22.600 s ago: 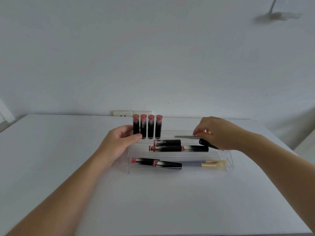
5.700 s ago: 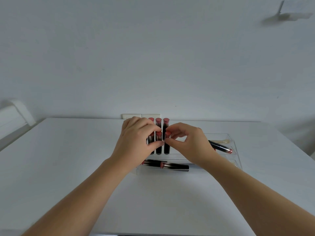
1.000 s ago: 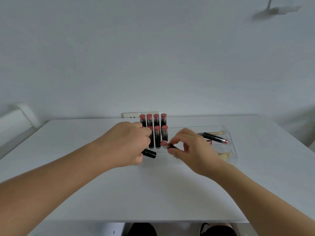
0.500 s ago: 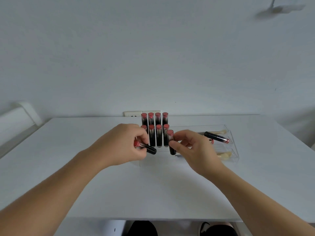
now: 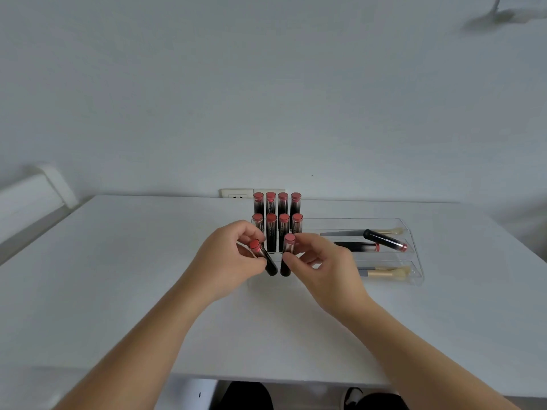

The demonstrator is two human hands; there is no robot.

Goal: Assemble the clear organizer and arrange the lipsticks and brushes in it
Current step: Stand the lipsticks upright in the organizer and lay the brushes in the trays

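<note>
Since half a second ago, the lipstick in the right hand (image 5: pixel 322 266) has come upright at the front tier, and the one in the left hand (image 5: pixel 229 258) has tipped up from nearly flat to a steep slant. The left hand is clamped on its tilted lipstick (image 5: pixel 263 257), red cap up and to the left. The right hand pinches the upright lipstick (image 5: pixel 287 255) between thumb and fingers, just beside the other. Behind them, eight capped lipsticks stand in two rows of four (image 5: pixel 278 220) in the clear organizer (image 5: pixel 414 255) on the white worktop (image 5: pixel 118 261). To the right, its stepped trays hold lying lipsticks (image 5: pixel 384 239) and a tan-bristled brush (image 5: pixel 384 273). A wall socket (image 5: pixel 236 193) sits behind.
</note>
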